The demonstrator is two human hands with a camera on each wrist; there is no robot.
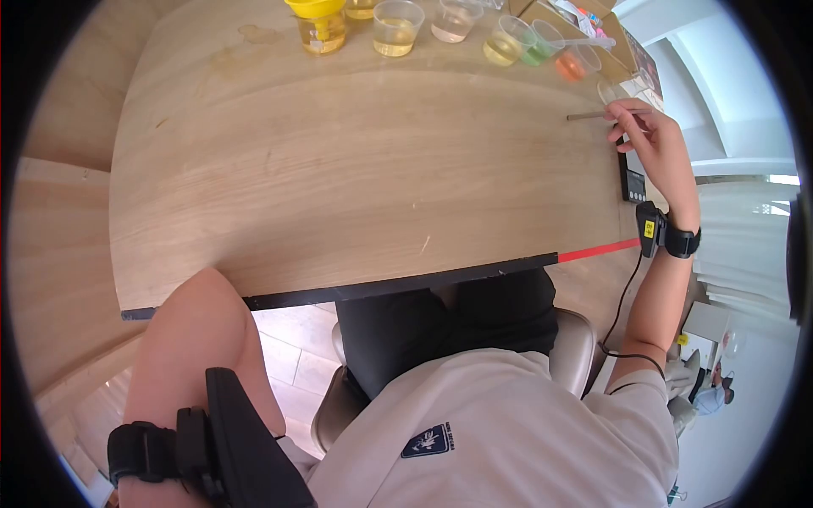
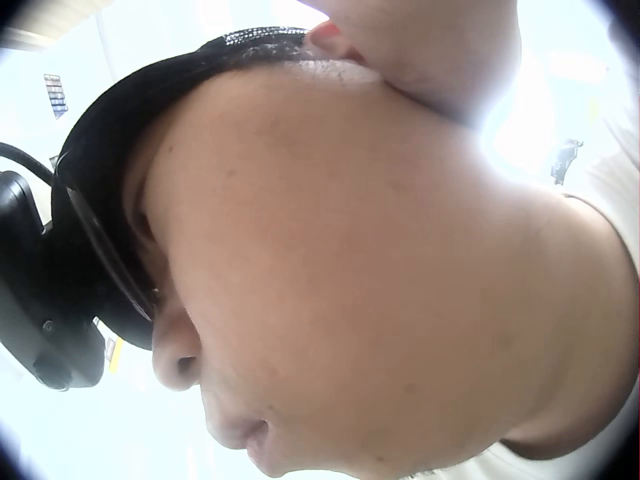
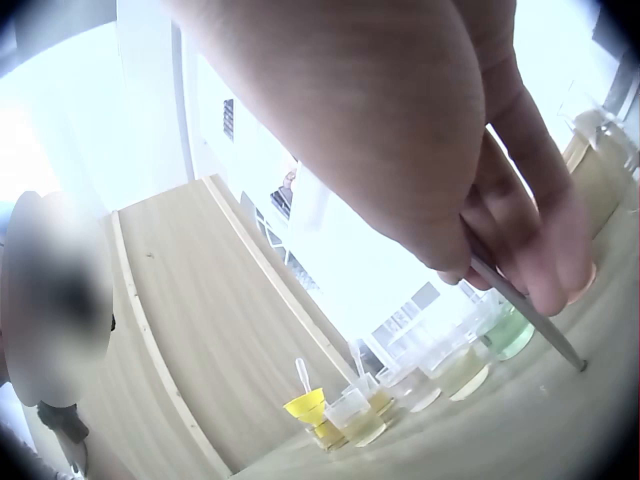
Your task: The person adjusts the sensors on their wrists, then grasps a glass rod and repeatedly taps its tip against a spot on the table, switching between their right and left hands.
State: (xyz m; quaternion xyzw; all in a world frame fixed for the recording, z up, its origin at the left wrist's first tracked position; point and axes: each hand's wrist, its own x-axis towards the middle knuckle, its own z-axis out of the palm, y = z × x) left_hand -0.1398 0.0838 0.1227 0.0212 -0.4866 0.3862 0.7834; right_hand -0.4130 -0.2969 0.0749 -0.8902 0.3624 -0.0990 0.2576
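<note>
Clearly, the right hand pinches a thin greyish-brown stick, which juts from the grip. Just beside it sits a black buttoned device — beyond, an orange-tinted plastic cup. The left hand's hold, I cannot tell.

One thin stick, one yellow funnel and at least seven cups are being counted at one wooden table.

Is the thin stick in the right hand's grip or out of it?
In its grip: the right hand holds the thin stick, whose free end juts out in both the head and right wrist views.
</note>
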